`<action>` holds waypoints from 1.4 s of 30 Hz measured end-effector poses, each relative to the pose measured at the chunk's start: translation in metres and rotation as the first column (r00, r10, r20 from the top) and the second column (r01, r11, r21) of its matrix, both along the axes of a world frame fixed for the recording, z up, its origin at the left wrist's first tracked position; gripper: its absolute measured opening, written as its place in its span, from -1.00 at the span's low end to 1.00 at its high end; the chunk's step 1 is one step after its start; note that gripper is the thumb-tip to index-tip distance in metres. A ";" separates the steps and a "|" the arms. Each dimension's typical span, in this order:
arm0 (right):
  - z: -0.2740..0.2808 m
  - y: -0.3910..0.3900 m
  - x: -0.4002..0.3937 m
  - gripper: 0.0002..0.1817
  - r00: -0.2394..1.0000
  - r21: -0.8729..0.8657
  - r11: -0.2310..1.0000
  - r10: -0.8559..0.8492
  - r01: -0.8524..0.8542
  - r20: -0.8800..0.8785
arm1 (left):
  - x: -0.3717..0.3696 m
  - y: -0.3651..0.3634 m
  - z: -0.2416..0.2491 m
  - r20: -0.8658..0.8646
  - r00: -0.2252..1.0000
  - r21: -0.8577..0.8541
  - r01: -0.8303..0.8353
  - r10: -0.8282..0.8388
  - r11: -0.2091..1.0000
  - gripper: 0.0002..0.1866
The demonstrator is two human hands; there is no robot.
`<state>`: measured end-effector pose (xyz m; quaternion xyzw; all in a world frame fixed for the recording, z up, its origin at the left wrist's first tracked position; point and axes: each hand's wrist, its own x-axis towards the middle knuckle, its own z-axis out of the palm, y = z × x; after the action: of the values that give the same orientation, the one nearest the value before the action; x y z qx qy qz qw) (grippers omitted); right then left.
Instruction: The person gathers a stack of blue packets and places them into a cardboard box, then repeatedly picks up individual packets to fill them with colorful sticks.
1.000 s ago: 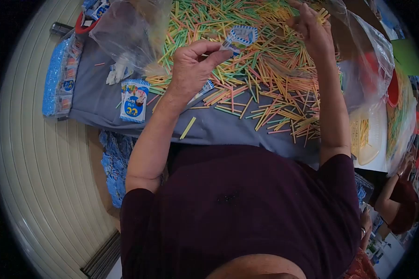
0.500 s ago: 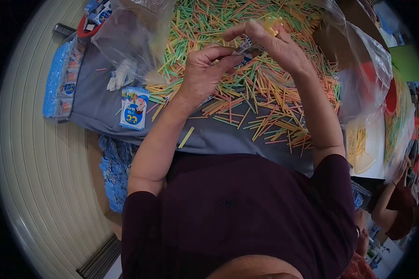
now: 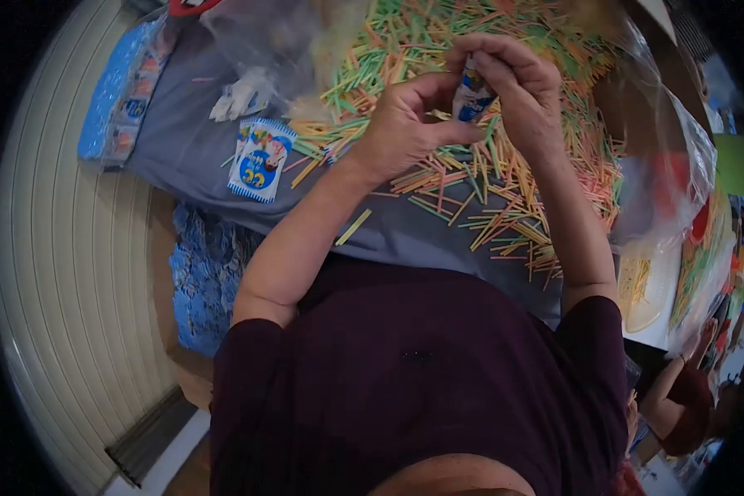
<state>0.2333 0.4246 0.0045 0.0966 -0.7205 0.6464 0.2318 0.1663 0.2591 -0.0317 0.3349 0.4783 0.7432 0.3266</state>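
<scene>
Over a heap of thin coloured sticks (image 3: 438, 178), my two hands meet at a small blue-and-white printed packet (image 3: 474, 93). My right hand (image 3: 527, 95) pinches the packet's upper part between thumb and fingers. From the left, my left hand (image 3: 409, 128) curls round its lower side, the thumb stretched beneath it; part of its grip is hidden. No sticks can be made out in the right hand. Nearer my left forearm, flat printed packets (image 3: 261, 160) lie overlapping on the grey cloth (image 3: 198, 153).
Crumpled clear plastic (image 3: 260, 50) borders the heap on the left, and more plastic sheeting (image 3: 665, 178) on the right. White scraps (image 3: 238, 99) lie on the cloth. A clear bag of packets (image 3: 128, 95) sits at the left edge. Another person's arm (image 3: 665, 384) shows at lower right.
The yellow stick bundle in my right hand is out of sight. That hand has closed on the packet's top, and the packet stands more upright. The whole view has shifted somewhat.
</scene>
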 end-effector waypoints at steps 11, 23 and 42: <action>-0.039 0.004 0.019 -0.79 0.967 0.223 0.967 -0.169 0.125 0.191 | -0.012 -0.189 -0.022 -0.942 0.332 -0.276 -0.854 0.053 0.440 -0.65; -0.033 0.090 0.085 -0.52 0.772 0.959 0.080 -0.613 0.271 -0.167 | -0.014 -0.178 -0.013 -0.985 -0.170 0.152 -0.888 -0.005 0.433 -0.60; -0.057 0.109 0.106 -0.59 0.818 0.985 -0.094 -0.549 0.142 -0.170 | 0.024 -0.098 -0.005 -0.886 0.097 -0.400 -0.657 -0.454 0.639 -0.45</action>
<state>0.3393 0.5332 -0.0526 -0.0611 -0.9795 -0.1205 0.1493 0.1905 0.1615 -0.0362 0.5247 0.8482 0.0594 -0.0410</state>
